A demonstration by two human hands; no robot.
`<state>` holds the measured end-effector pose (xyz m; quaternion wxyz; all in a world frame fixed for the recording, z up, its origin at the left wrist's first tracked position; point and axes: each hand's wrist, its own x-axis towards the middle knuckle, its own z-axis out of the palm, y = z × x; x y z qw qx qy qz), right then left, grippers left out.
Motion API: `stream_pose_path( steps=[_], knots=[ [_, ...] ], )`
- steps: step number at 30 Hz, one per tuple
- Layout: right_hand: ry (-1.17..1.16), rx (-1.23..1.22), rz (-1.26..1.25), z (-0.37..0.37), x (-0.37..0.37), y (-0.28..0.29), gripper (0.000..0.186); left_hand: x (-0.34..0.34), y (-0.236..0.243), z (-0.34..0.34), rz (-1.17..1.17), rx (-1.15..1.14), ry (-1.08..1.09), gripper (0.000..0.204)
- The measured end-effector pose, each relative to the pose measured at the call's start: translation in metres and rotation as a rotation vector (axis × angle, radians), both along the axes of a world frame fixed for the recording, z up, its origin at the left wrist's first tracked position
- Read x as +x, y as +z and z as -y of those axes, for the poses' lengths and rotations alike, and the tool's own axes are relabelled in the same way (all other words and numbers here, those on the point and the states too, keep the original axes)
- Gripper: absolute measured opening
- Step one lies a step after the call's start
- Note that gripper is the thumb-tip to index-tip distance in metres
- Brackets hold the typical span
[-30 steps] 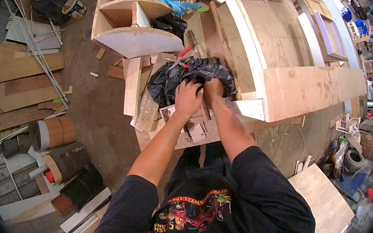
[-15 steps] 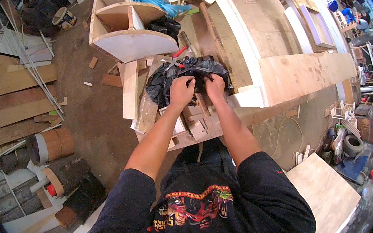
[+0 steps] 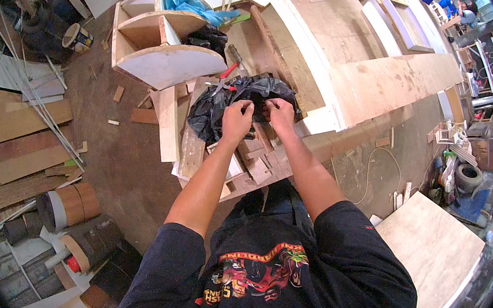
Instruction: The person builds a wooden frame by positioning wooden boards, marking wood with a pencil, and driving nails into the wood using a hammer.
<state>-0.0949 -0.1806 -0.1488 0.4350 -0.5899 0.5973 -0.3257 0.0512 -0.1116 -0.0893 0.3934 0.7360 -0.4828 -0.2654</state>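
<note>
A crumpled black plastic bag (image 3: 205, 119) lies on a cluttered wooden work surface in front of me. My left hand (image 3: 237, 118) pinches the bag at its near left part. My right hand (image 3: 279, 114) grips it a little to the right, fingertips at a dark fold or opening whose inside I cannot make out. Just beyond the bag lie a red-handled tool (image 3: 229, 71) and some pliers (image 3: 222, 85). Loose wood pieces (image 3: 257, 164) sit below my hands.
A curved wooden shelf unit (image 3: 166, 59) with blue cloth (image 3: 194, 3) stands back left. A large wooden frame (image 3: 388, 85) extends right. Floor holds board offcuts (image 3: 21, 159), rolls (image 3: 70, 207) and a plywood sheet (image 3: 429, 254). A person in blue (image 3: 449, 8) works at far upper right.
My right hand has come up out of the bag to its edge. My hands, close together a second ago, are now farther apart, both pinching the plastic.
</note>
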Motion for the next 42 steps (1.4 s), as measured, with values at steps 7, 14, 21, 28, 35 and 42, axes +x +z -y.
stream_pose_path(
  steps=[7,14,21,28,35,42],
  knots=[
    [-0.019,0.096,0.151,0.005,-0.008,-0.027,0.020,-0.011,0.015,-0.001,-0.083,0.118,0.004,0.029],
    [0.085,0.128,0.282,-0.024,-0.004,0.000,0.023,-0.020,0.005,-0.017,-0.118,0.082,-0.012,0.031],
    [0.099,-0.020,0.021,-0.065,-0.054,-0.010,0.030,-0.068,-0.001,-0.048,-0.082,0.088,-0.093,0.029],
    [0.202,0.114,0.011,-0.095,-0.127,0.026,0.030,-0.133,-0.041,-0.067,-0.725,0.231,-0.072,0.025],
    [0.234,0.286,0.101,-0.070,-0.215,0.025,0.015,-0.222,-0.067,-0.046,-0.867,0.390,0.019,0.022],
    [0.239,0.165,0.033,0.006,-0.310,0.013,0.016,-0.315,-0.066,0.017,-0.837,0.422,-0.036,0.028]
  ],
)
